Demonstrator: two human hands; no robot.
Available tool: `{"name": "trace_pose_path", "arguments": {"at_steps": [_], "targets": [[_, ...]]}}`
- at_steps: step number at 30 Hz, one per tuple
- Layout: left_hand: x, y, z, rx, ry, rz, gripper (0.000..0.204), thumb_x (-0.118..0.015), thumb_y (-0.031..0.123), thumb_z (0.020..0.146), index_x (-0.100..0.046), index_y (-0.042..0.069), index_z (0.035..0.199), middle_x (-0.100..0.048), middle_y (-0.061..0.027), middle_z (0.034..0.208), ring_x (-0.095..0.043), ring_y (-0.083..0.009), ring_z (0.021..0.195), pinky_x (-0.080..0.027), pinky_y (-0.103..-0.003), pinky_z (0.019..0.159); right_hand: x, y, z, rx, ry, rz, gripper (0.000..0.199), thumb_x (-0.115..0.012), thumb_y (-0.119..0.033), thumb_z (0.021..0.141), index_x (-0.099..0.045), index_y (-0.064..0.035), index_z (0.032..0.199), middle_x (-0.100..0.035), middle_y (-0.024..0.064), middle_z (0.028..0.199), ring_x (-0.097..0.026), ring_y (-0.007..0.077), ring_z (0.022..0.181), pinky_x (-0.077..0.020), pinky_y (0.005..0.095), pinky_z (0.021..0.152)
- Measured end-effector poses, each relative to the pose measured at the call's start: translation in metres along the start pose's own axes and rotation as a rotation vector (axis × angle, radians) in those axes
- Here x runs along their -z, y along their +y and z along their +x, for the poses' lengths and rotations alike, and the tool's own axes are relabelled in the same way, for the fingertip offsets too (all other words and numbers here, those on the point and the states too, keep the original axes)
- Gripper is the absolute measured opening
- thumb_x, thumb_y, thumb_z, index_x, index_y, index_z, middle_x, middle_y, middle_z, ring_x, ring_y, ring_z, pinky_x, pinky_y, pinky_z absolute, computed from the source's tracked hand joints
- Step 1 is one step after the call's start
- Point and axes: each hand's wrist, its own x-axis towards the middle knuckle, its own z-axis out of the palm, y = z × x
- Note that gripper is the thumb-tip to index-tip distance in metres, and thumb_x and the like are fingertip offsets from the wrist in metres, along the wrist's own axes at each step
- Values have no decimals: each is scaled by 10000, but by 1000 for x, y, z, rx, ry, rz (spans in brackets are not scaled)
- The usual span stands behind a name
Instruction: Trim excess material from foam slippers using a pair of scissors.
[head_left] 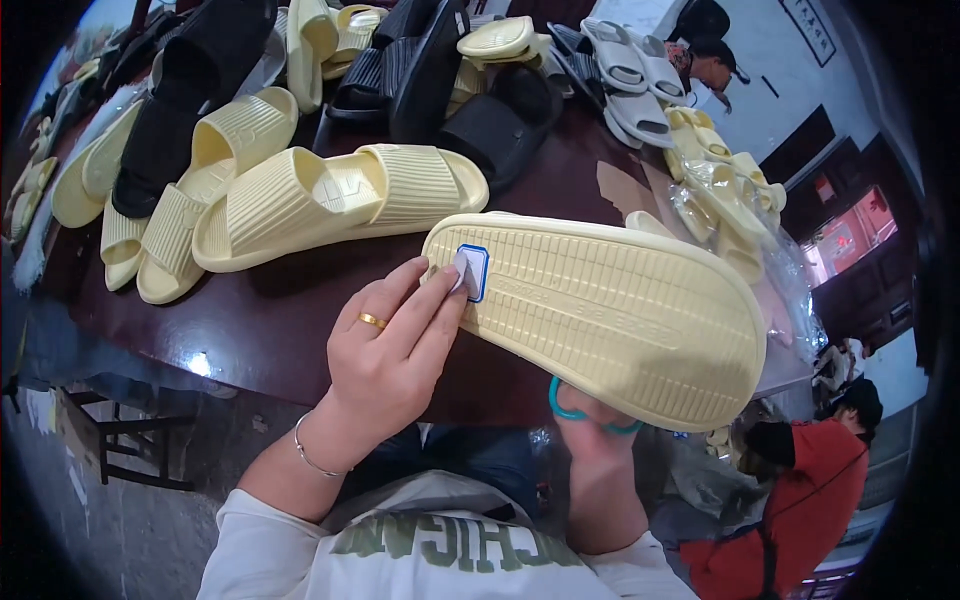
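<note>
A pale yellow slide sandal (610, 320) is held up in front of me, its ribbed sole facing me. Behind its wide end is my right hand (595, 408), closed on the slide; most of its fingers are hidden by the sole. A small white sticker with a blue border (474, 274) sits on the sole near the narrow end. The fingertips of my left hand (385, 325) come together at the sticker's left edge. That hand wears a gold ring, and a thin bracelet circles the wrist. A teal band rings my right wrist.
Behind the held slide, a yellow pair (340, 200) rests on the dark red table (250, 345). More yellow slides, black slides (500, 125) and white slides (635, 70) crowd the far side. Bagged slides (720, 190) lie right. A person in red (810, 500) is at the lower right.
</note>
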Motion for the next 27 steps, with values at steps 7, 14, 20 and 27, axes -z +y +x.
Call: {"name": "trace_pose_path", "arguments": {"at_steps": [7, 14, 20, 27], "targets": [[7, 3, 5, -137, -165, 43, 181, -577, 50, 690, -621, -20, 850, -607, -140, 963, -590, -271, 910, -472, -356, 743, -4, 11, -11, 137, -81, -439, 486, -407, -344, 903, -358, -62, 1297, -428, 107, 1296, -483, 226, 1099, -464, 322, 816], [15, 4, 6, -248, -213, 129, 105, -578, 48, 740, -585, -20, 819, -599, -150, 939, -591, -292, 908, -470, -379, 755, 9, 18, -7, 70, 21, -748, 513, -417, -389, 906, -365, -77, 1309, -432, 85, 1304, -440, 218, 1178, -358, 374, 994], [19, -11, 4, -154, -207, -96, 86, -565, -25, 687, -545, -25, 771, -601, -138, 925, -598, -308, 864, -489, -358, 698, 31, -17, -7, -79, -193, -577, 463, -410, -377, 914, -432, -62, 1253, -509, 82, 1227, -535, 198, 1064, -411, 347, 936], [60, -53, -9, 333, -108, -345, 105, -509, -79, 696, -507, -19, 782, -593, -130, 857, -600, -223, 733, -478, -285, 645, 10, -24, 1, 46, -83, -859, 508, -417, -417, 899, -404, -80, 1278, -459, 92, 1280, -510, 201, 1095, -399, 380, 944]]}}
